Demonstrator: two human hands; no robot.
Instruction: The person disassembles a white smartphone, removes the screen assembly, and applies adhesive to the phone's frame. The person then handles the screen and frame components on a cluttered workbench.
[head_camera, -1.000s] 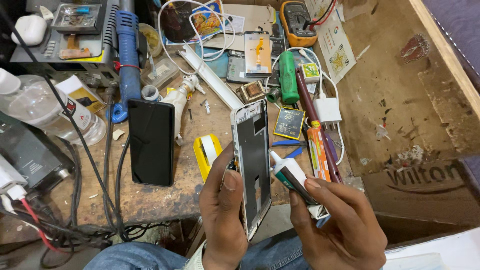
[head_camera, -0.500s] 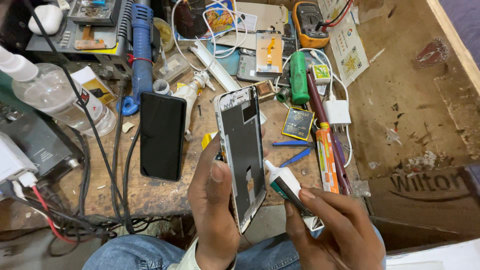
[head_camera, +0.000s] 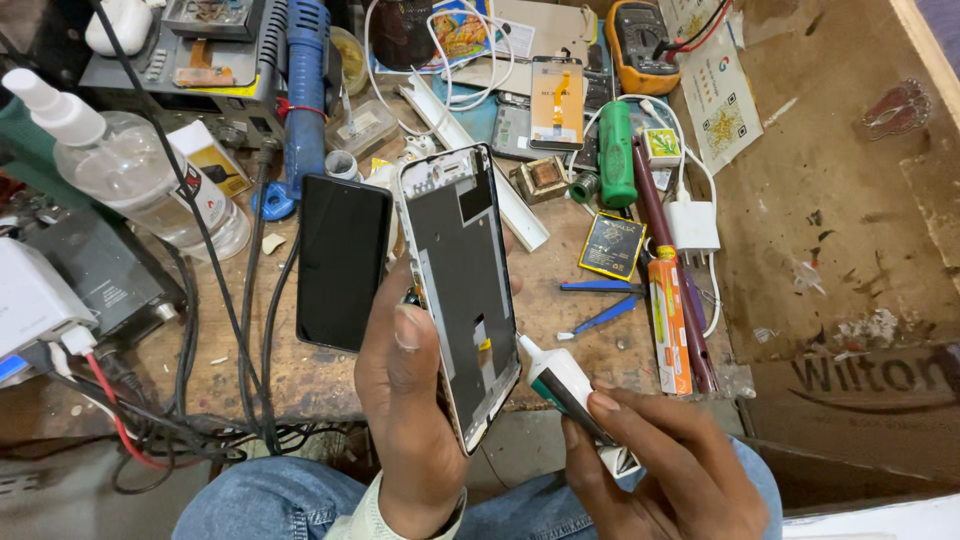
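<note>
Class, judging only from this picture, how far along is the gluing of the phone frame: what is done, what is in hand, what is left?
Done: the phone frame is stripped, its inside bare. In hand: the left hand holds it upright, and the right hand brings the glue tube nozzle to its lower right edge. Left: no glue bead is visible, and the black screen lies apart on the bench.

Left of the held phone frame (head_camera: 460, 290) lies a black phone screen (head_camera: 343, 262); right, an orange-and-white glue box (head_camera: 668, 322); beyond, a white code card (head_camera: 722, 118).

Blue jeans (head_camera: 270, 500) and a pale, light-coloured sleeve cuff (head_camera: 385, 510).
</note>
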